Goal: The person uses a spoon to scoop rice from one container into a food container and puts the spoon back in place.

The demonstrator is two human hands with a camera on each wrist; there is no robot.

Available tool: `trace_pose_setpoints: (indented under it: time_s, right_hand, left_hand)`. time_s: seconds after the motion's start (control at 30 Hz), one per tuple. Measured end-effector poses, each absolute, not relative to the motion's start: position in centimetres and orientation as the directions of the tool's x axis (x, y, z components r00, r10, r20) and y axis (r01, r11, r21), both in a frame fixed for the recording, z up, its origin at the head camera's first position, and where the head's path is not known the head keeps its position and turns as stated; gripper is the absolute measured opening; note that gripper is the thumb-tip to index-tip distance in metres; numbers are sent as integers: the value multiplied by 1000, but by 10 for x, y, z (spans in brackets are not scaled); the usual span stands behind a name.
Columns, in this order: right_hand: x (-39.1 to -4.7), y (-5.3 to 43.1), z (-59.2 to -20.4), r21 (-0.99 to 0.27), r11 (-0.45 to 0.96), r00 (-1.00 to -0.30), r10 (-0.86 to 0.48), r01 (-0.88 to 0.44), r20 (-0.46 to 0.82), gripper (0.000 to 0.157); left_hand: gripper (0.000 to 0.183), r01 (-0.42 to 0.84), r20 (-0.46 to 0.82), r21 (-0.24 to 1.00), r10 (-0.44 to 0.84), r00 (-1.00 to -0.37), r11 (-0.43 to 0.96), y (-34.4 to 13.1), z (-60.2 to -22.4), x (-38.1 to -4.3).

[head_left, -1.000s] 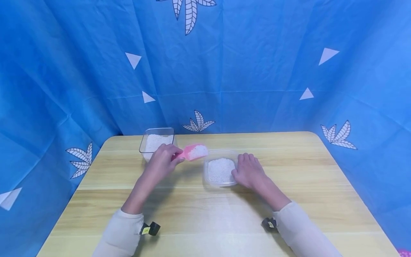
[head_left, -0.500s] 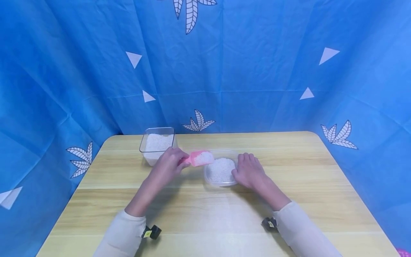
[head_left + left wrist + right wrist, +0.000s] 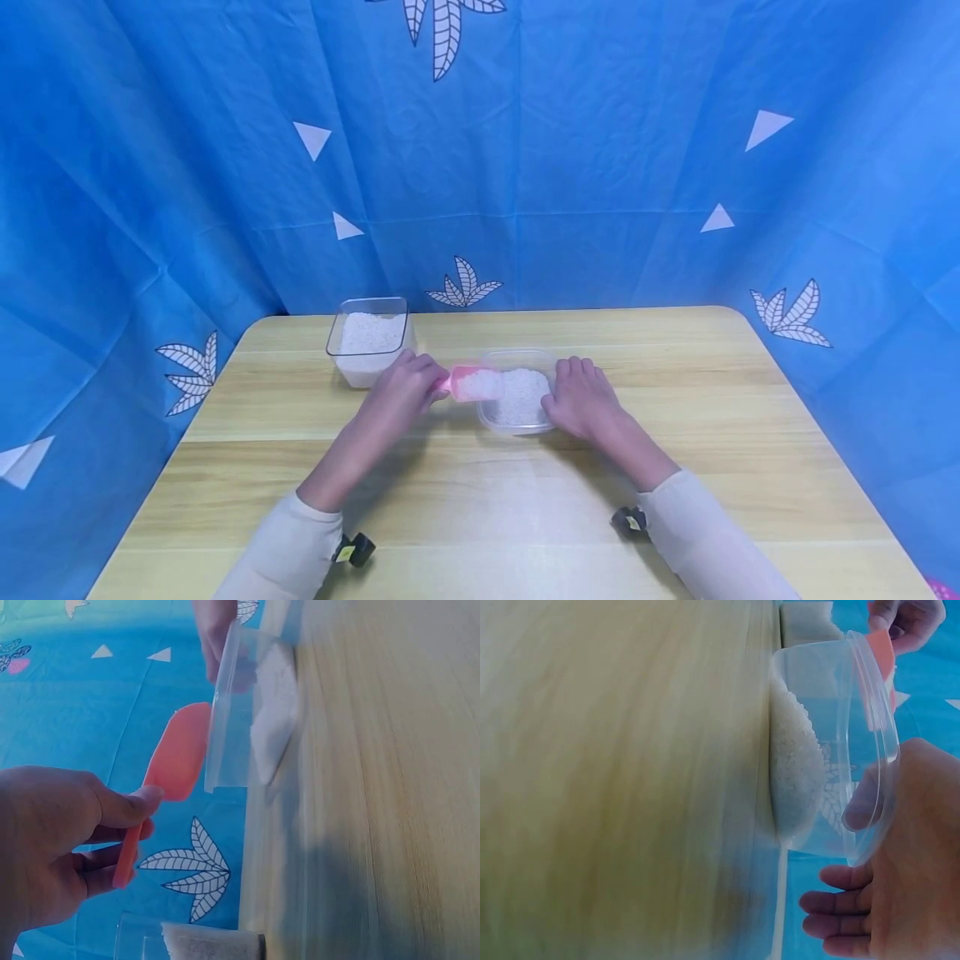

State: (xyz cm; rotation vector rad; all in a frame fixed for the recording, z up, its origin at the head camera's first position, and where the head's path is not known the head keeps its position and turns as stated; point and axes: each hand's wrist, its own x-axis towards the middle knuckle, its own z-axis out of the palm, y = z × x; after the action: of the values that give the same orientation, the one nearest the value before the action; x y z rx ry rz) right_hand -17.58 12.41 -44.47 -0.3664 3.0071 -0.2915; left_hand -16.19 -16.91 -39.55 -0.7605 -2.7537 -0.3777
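My left hand (image 3: 405,387) holds a pink scoop (image 3: 477,384) by its handle, between thumb and fingers. White grains, seemingly rice, lie in the scoop. Its blade is over the left rim of a clear plastic container (image 3: 829,690), which holds a mound of the same grains. In the left wrist view the scoop (image 3: 178,754) appears tilted beside the container's opening. My right hand (image 3: 583,402) grips the container's right rim, the thumb hooked over it and the fingers outside, as the right wrist view shows.
A second, deeper clear container (image 3: 369,360) with white grains stands behind my left hand, at the back left of the wooden table (image 3: 480,508). A blue patterned cloth (image 3: 600,167) hangs along the table's back and sides.
My left hand has carried the loaded scoop rightward and slightly nearer me, from beside the container to over its left rim. My right hand has kept its place on the rim.
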Motion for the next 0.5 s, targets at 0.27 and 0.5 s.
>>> trace_pose_setpoints:
  time_s: [0.27,0.5]
  right_hand:
    - [-176,124,-445,-205,952,-966,-245,-225,-77,35]
    - [-176,124,-445,-206,953,-968,-241,-222,-74,35]
  left_hand:
    - [22,556,324,93,503,-801,826,-167,-389,-161]
    - [18,586,364,-7,548,-753,810,-165,-386,-163]
